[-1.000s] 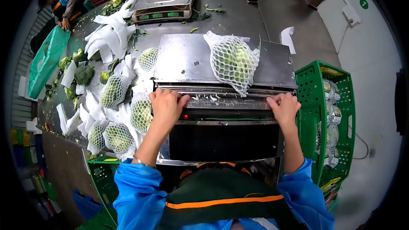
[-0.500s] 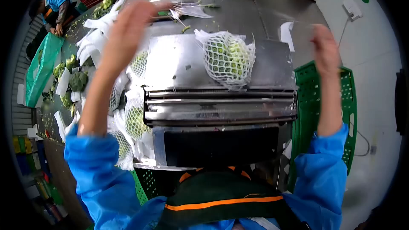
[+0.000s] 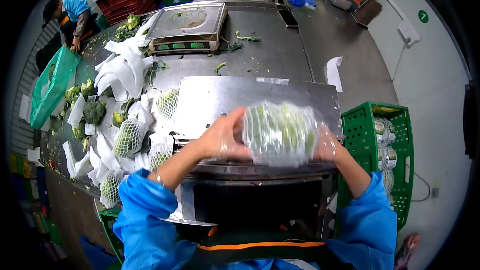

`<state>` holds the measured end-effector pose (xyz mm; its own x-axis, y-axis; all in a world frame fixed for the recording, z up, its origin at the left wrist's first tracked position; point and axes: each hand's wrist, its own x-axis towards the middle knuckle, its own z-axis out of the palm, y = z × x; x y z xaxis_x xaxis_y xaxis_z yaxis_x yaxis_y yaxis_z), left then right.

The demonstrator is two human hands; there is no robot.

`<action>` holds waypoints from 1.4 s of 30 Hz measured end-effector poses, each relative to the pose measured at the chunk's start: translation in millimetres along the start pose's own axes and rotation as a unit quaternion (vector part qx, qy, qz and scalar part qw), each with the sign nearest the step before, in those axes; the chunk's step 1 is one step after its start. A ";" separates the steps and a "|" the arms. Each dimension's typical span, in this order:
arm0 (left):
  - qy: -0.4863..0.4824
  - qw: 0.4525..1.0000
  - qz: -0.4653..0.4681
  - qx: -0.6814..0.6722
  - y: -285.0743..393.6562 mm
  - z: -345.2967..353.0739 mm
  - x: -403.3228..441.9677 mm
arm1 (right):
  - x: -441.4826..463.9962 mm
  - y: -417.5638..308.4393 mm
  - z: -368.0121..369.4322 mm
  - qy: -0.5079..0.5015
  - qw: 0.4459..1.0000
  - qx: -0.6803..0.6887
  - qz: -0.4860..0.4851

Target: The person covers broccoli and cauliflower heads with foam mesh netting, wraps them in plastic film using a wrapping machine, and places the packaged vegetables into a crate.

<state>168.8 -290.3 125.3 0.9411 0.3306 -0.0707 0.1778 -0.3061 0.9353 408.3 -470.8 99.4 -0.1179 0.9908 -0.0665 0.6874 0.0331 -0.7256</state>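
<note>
Between my two hands is a head of broccoli [image 3: 280, 132] in a white foam net, covered in shiny clear film and slightly blurred by motion. My left hand [image 3: 227, 137] grips its left side, thumb above and fingers below. Around its right side is my right hand [image 3: 327, 145], its fingers partly hidden by the film. The broccoli is held above the front part of a steel wrapping machine [image 3: 210, 100], hiding much of its roller area. Left of the machine lie several netted broccoli heads [image 3: 130, 137], near my left forearm.
A green crate [image 3: 372, 120] at the right holds several wrapped heads. Further back on the steel table are a weighing scale [image 3: 187, 25], a phone [image 3: 287, 18] and white foam nets [image 3: 122, 67]. At the far left a co-worker [image 3: 75, 12] handles a green bag [image 3: 55, 87].
My hands have come down from raised, wide-apart positions and closed on the broccoli from both sides. It has left the machine's top plate, nearer to me, with clear film around it. The view has shifted.
</note>
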 end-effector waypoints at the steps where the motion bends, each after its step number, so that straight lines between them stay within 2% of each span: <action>1: -0.023 1.000 -0.006 -0.003 4.0 11.2 -16.9 | -20.0 -10.2 1.0 0.002 0.998 -0.062 -0.017; 3: -0.081 0.996 -0.028 0.004 4.7 34.0 -49.4 | -54.7 -39.4 24.1 -0.028 0.999 0.004 -0.036; 4: -0.114 0.992 -0.045 0.011 3.4 46.4 -66.7 | -77.6 -50.1 42.5 0.000 0.967 0.249 0.049; 5: -0.132 0.987 -0.073 -0.052 -0.1 61.0 -86.4 | -90.8 -58.6 48.8 -0.053 0.994 0.090 0.032; 6: -0.150 0.977 -0.100 -0.112 -3.1 73.4 -104.4 | -105.0 -65.8 63.9 -0.061 0.979 0.181 0.069; 7: -0.187 0.956 -0.165 -0.153 1.0 78.3 -119.2 | -121.3 -72.2 80.8 -0.068 0.944 0.303 0.111; 8: -0.224 0.927 -0.228 -0.193 4.6 82.3 -134.5 | -128.8 -96.3 77.9 -0.114 0.888 0.392 0.214; 9: -0.243 0.897 -0.276 -0.245 0.7 91.8 -152.9 | -147.2 -90.2 94.9 -0.142 0.844 0.436 0.279; 10: -0.243 0.828 -0.322 -0.390 -8.3 93.4 -171.5 | -166.0 -83.7 110.1 -0.170 0.792 0.475 0.343; 11: -0.202 0.709 -0.343 -0.582 -24.5 98.1 -190.2 | -174.2 -92.6 110.5 -0.106 0.701 0.578 0.405; 12: -0.148 0.551 -0.347 -0.744 -34.7 102.7 -203.8 | -183.6 -102.7 112.4 -0.041 0.588 0.666 0.457; 13: -0.074 0.549 -0.347 -0.757 -8.5 98.0 -205.9 | -186.9 -99.1 127.7 -0.013 0.436 0.841 0.318; 15: -0.030 0.770 -0.321 -0.551 -11.1 112.3 -213.7 | -188.1 -110.0 137.0 0.056 0.635 0.701 0.320; 16: -0.006 0.854 -0.295 -0.428 -13.9 118.9 -215.9 | -177.1 -123.2 136.6 0.090 0.721 0.612 0.312; 17: 0.086 0.884 -0.303 -0.345 -16.4 123.0 -215.9 | -178.2 -113.2 157.3 0.152 0.791 0.508 0.306; 18: 0.176 0.909 -0.234 -0.297 -22.3 128.0 -209.9 | -170.6 -113.2 168.6 0.262 0.800 0.431 0.326; 20: 0.271 0.936 -0.150 -0.166 -32.7 129.1 -198.2 | -153.9 -107.5 176.9 0.375 0.759 0.422 0.325; 21: 0.289 0.918 -0.186 -0.198 -26.8 123.6 -192.1 | -142.1 -111.4 170.3 0.398 0.654 0.562 0.313; 22: 0.306 0.896 -0.225 -0.229 -20.9 118.1 -187.9 | -132.4 -117.7 160.9 0.412 0.526 0.683 0.295; 25: 0.385 0.757 -0.249 -0.465 -23.1 107.9 -208.2 | -146.8 -127.8 130.8 0.391 0.414 0.759 0.314; 26: 0.397 0.718 -0.247 -0.516 -28.7 103.8 -224.5 | -163.3 -122.6 131.2 0.374 0.323 0.818 0.294; 28: 0.435 0.598 -0.326 -0.589 -44.0 112.8 -262.9 | -189.2 -110.6 169.5 0.432 0.278 0.777 0.365; 29: 0.467 0.523 -0.406 -0.586 -62.6 126.9 -278.9 | -218.8 -76.6 223.0 0.380 0.274 0.828 0.307; 30: 0.397 0.591 -0.409 -0.571 -67.7 144.8 -291.4 | -214.3 -81.3 255.0 0.410 0.396 0.725 0.385; 31: 0.366 0.617 -0.479 -0.506 -91.5 171.8 -297.1 | -206.4 -78.8 281.4 0.378 0.457 0.629 0.503; 32: 0.291 0.637 -0.560 -0.442 -85.2 183.5 -273.7 | -170.1 -87.2 287.6 0.394 0.518 0.460 0.604; 33: 0.188 0.748 -0.530 -0.353 -99.0 202.9 -267.9 | -160.2 -80.6 300.4 0.366 0.605 0.395 0.586; 34: 0.119 0.889 -0.384 -0.218 -119.8 217.6 -264.4 | -158.4 -77.4 311.0 0.324 0.698 0.376 0.516; 35: 0.118 0.936 -0.294 -0.152 -112.4 219.0 -253.1 | -158.4 -82.4 316.1 0.275 0.757 0.391 0.445; 36: 0.118 0.970 -0.191 -0.094 -99.2 220.1 -239.2 | -156.6 -91.2 311.3 0.207 0.767 0.457 0.399; 38: 0.136 0.945 -0.206 -0.216 -85.0 222.7 -224.5 | -155.8 -114.1 290.2 0.091 0.743 0.586 0.312; 39: 0.082 0.981 -0.133 -0.115 -81.8 214.4 -216.7 | -156.5 -123.6 277.9 0.067 0.724 0.629 0.274; 40: 0.072 0.985 -0.083 -0.133 -73.0 207.4 -203.4 | -157.6 -132.9 267.2 0.052 0.709 0.662 0.237; 41: 0.060 0.986 -0.032 -0.153 -63.6 200.5 -190.2 | -160.4 -139.7 254.1 0.052 0.700 0.683 0.202; 42: 0.079 0.953 -0.017 -0.292 -45.9 194.6 -172.7 | -164.2 -144.3 240.0 0.059 0.691 0.700 0.171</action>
<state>54.1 -507.1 27.0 0.8747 0.4752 -0.0949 -0.0262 0.2421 0.9699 156.4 -669.7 50.6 -0.0041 0.9155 -0.4023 -0.7154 -0.2838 -0.6385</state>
